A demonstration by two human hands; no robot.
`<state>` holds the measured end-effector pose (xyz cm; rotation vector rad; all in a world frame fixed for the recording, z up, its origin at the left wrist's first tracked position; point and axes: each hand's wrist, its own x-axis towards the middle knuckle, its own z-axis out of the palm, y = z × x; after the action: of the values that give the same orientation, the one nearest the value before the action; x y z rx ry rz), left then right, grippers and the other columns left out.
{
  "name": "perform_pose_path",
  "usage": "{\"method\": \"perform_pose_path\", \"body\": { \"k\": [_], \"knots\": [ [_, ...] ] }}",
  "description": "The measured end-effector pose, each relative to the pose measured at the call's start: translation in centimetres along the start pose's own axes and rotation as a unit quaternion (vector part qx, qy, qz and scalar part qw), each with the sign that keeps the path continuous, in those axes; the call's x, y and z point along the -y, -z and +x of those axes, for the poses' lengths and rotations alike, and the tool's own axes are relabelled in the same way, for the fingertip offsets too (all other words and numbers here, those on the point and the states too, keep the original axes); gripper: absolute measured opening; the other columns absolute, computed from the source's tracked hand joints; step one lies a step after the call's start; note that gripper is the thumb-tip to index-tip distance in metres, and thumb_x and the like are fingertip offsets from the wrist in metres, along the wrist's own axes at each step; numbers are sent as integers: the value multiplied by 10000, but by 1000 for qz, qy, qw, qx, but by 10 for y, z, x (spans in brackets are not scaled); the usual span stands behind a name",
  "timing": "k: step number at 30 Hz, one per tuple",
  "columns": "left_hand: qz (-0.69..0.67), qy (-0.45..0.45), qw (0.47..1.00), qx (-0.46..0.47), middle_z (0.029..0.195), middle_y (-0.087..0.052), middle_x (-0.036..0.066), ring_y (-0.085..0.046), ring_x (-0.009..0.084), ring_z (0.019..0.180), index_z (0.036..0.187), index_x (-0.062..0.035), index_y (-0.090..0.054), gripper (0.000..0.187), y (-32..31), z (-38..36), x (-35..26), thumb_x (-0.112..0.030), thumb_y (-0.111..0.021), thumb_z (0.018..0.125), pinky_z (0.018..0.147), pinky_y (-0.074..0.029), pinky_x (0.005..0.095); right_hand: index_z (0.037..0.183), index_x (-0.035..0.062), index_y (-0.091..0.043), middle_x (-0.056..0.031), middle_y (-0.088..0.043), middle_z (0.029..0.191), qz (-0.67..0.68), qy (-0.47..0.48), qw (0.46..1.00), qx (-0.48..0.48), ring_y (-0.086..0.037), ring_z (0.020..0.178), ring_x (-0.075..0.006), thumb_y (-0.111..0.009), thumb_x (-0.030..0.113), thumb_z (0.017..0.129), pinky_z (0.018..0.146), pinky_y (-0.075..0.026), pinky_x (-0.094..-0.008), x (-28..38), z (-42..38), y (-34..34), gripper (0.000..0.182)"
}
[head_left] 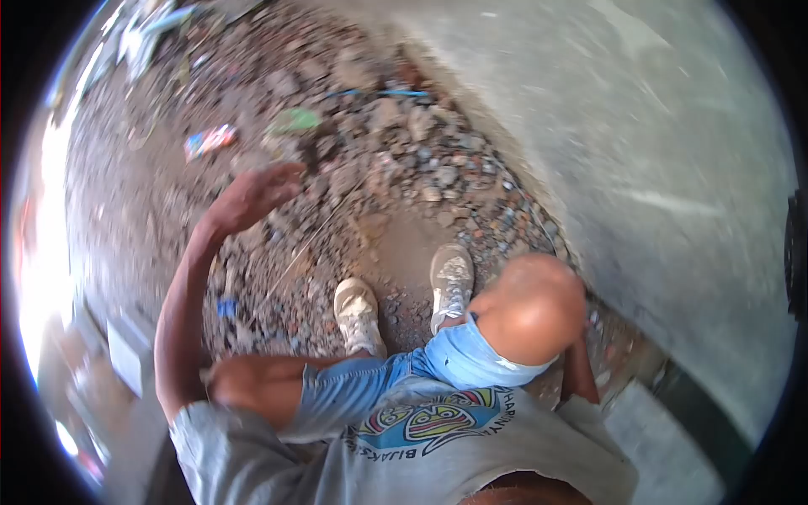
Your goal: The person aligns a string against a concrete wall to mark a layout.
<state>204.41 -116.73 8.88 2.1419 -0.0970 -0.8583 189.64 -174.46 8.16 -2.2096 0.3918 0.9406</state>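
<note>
My left hand (259, 195) hangs over the rubble on the left, slightly blurred, its fingers stretched to the right with nothing in them. Beyond it lie a red and white wrapper (210, 142) and a green scrap (295, 121). My right forearm (579, 370) goes down behind my raised right knee (536, 307), which hides the right hand. Below, between my legs, are my two light shoes (357, 308) on the ground.
Loose stones and broken rubble (387, 118) cover the ground ahead, with a blue strip (406, 93) across them. A grey concrete surface (656, 151) borders them on the right. A small blue scrap (226, 307) and a pale block (130, 353) lie to the left.
</note>
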Motion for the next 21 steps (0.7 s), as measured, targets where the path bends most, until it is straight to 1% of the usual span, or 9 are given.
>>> {"method": "perform_pose_path", "body": {
  "k": [3, 4, 7, 8, 12, 14, 17, 19, 21],
  "knots": [
    [22, 58, 997, -54, 1214, -647, 166, -645, 286, 1084, 1354, -66, -522, 510, -12, -49, 50, -304, -643, 920, 932, -494, 395, 1325, 85, -539, -74, -672, 1093, 220, 73, 967, 105, -633, 973, -179, -679, 247, 883, 798, -499, -323, 83, 35, -4, 491],
    [24, 100, 994, -41, 1250, -629, 165, -625, 285, 1117, 1356, -64, -521, 518, -25, -67, 69, -327, -637, 926, 949, -487, 397, 1275, 72, -575, -1, -655, 897, 121, 81, 986, 85, -566, 817, -71, -628, 139, 915, 756, -453, -219, 91, 58, -7, 369],
    [-8, 141, 990, -23, 1256, -623, 188, -613, 353, 1124, 1372, -37, -497, 675, -95, -125, 123, -497, -612, 892, 966, -468, 433, 1334, 63, -537, -9, -669, 911, -59, 189, 975, 98, -570, 804, -83, -653, 163, 921, 744, -455, -233, 155, 80, 16, 440],
    [8, 185, 983, 10, 1234, -632, 195, -608, 356, 1129, 1389, -61, -487, 622, -126, -137, 133, -432, -622, 909, 981, -454, 450, 1342, 43, -524, -11, -660, 928, -45, 215, 970, 100, -566, 831, -88, -638, 137, 930, 763, -454, -235, 167, 92, 20, 437],
    [-47, 156, 947, -275, 1090, -694, 146, -670, 308, 1006, 1279, -76, -590, 397, -181, -175, 142, -227, -648, 917, 872, -517, 410, 1344, 30, -519, -24, -637, 966, -112, 314, 937, 104, -558, 861, -105, -602, 112, 955, 783, -456, -257, 257, 103, 14, 406],
    [-107, 98, 907, -396, 1035, -713, 123, -688, 280, 965, 1240, -75, -620, 337, -182, -166, 126, -175, -645, 919, 834, -535, 388, 1330, 36, -535, -31, -642, 962, -167, 346, 918, 100, -567, 878, -114, -595, 100, 956, 807, -458, -270, 295, 95, 7, 384],
    [-278, 157, 738, -594, 841, -679, 32, -648, 102, 824, 1126, -40, -654, 209, -124, -196, 69, -145, -600, 953, 748, -514, 263, 1318, 50, -551, -37, -638, 953, -229, 416, 872, 120, -569, 881, -119, -594, 104, 959, 809, -463, -286, 353, 79, -17, 365],
    [-324, 142, 696, -624, 906, -678, 44, -621, 112, 921, 1171, -33, -632, 274, -106, -219, 53, -211, -555, 978, 851, -495, 318, 1319, 53, -552, -25, -618, 953, -256, 440, 849, 141, -551, 887, -108, -591, 118, 966, 810, -453, -270, 379, 66, -35, 361],
    [-434, 90, 652, -616, 902, -657, 43, -615, 99, 844, 1143, 7, -625, 279, -103, -244, 17, -211, -560, 981, 852, -481, 257, 1294, 61, -571, -42, -631, 935, -272, 480, 821, 148, -567, 880, -127, -572, 87, 967, 800, -467, -293, 396, 54, -48, 328]
  ]
}}
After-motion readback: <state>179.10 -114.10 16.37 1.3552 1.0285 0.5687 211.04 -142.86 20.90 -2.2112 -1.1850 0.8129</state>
